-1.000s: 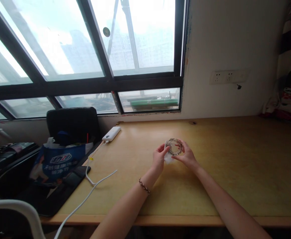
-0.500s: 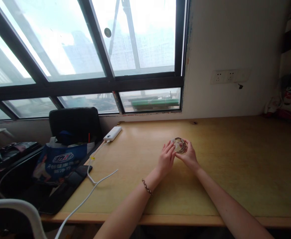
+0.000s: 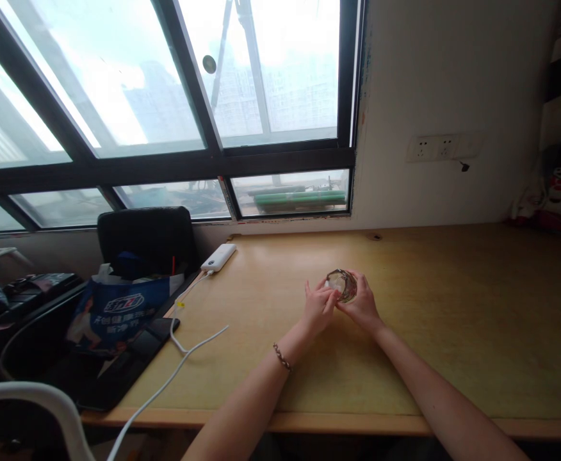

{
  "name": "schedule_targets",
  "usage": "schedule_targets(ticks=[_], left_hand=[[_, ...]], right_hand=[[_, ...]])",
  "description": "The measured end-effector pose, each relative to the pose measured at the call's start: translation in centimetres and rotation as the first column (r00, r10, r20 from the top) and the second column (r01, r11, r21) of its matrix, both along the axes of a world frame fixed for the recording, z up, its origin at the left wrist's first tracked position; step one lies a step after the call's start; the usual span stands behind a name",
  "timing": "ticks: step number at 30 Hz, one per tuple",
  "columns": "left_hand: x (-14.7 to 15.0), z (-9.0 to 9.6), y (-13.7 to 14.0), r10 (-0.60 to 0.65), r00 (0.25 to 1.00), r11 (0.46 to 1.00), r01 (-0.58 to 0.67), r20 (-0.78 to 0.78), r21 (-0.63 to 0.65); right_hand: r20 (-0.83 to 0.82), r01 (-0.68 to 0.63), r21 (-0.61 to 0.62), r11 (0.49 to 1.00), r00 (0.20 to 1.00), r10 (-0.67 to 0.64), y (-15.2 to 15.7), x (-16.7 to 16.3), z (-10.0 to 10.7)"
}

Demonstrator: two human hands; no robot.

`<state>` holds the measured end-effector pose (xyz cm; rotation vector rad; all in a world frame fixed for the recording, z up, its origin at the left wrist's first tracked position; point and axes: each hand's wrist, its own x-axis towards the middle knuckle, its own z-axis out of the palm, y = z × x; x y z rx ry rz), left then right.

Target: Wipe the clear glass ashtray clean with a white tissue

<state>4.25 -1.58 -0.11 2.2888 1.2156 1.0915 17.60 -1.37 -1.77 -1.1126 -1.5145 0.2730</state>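
Note:
A clear round glass cup (image 3: pixel 348 289), with a patterned or brownish wall, is between my hands over the wooden table (image 3: pixel 271 301). My right hand (image 3: pixel 361 306) wraps the cup's right side, thumb towards me. At the left of the rim, my left hand (image 3: pixel 319 307) presses its curled fingers and thumb to the glass, one finger raised to the left. A small whitish patch shows by the left fingertips; I cannot tell whether it is a separate piece or a reflection. The cup's lower part is hidden by my hands.
A white power bank (image 3: pixel 218 257) with a white cable (image 3: pixel 184 353) lies along the table's left edge. Beyond that edge, a blue bag (image 3: pixel 124 320) rests on a black chair (image 3: pixel 146 237). Wall sockets (image 3: pixel 434 148) and a window frame (image 3: pixel 280 157) are behind the table.
The cup has shifted slightly left and its opening shows more. My left fingers, laid fairly straight over its left side before, are now curled at the rim.

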Motion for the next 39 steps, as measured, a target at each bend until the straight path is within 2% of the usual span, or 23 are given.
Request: schedule_targets(ticks=[2,6,10,19,27,34,39], left_hand=[[-0.3,0.1,0.2,0.006,1.000,1.000,-0.006,-0.011,0.012],[-0.6,0.6,0.1,0.076,0.981,0.989,-0.051,-0.176,0.141],[-0.5,0.8,-0.2,0.110,0.962,0.977,-0.059,-0.248,0.204],[-0.7,0.3,0.1,0.001,0.963,0.993,0.029,-0.269,0.110],[-0.6,0.5,0.2,-0.060,0.972,0.993,0.082,-0.227,0.085],[-0.4,1.0,-0.1,0.088,0.961,0.981,-0.038,-0.262,0.192],[-0.6,1.4,-0.4,0.207,0.931,0.947,-0.113,-0.300,0.302]], right_hand=[[0.021,0.013,0.000,1.000,1.000,-0.013,0.0,0.0,0.0],[0.058,0.027,-0.008,1.000,0.998,-0.026,0.1,0.1,-0.3],[0.085,0.027,-0.035,0.999,0.996,-0.024,0.3,0.3,-0.6],[0.101,-0.046,-0.075,0.996,0.993,0.054,0.3,0.2,-0.7],[0.023,0.003,-0.157,0.988,1.000,0.001,0.3,0.0,-1.2],[-0.013,0.061,-0.176,0.982,0.998,-0.065,0.5,0.1,-1.1],[-0.022,0.040,-0.159,0.986,0.999,-0.044,0.3,-0.3,-1.0]])
